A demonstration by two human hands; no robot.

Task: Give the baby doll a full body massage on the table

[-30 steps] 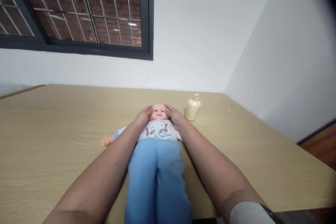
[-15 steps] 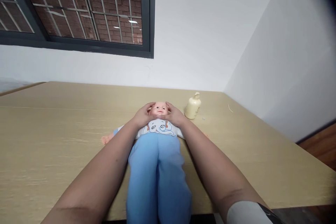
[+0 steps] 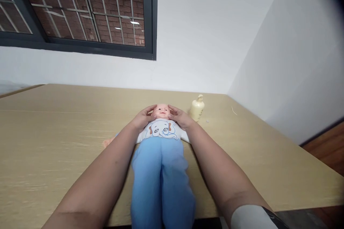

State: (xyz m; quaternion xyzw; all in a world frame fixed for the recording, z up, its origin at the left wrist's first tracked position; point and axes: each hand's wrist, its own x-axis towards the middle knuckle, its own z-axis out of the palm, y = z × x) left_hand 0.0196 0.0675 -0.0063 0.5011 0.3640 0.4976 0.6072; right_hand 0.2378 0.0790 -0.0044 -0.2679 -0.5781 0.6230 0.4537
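Note:
A baby doll (image 3: 163, 161) lies on its back, its head pointing away from me. It wears light blue trousers and a white top with an elephant face on the chest. My left hand (image 3: 143, 116) cups the left side of the doll's head, fingers curved up along it and the thumb by the cheek. On the other side my right hand (image 3: 181, 116) holds the head the same way, its thumb near the mouth. The doll's face shows between my hands. One doll hand sticks out past my left forearm; my right forearm hides the other.
A cream pump bottle (image 3: 197, 110) stands on the wooden table (image 3: 67, 132) just beyond my right hand. A thin pale strip (image 3: 234, 111) lies further right. White walls and a barred window (image 3: 88, 10) rise behind the table.
Both thumbs have moved apart, from below the doll's mouth outward to the cheeks. My hands have shifted slightly outward, so more of the chin and elephant print shows.

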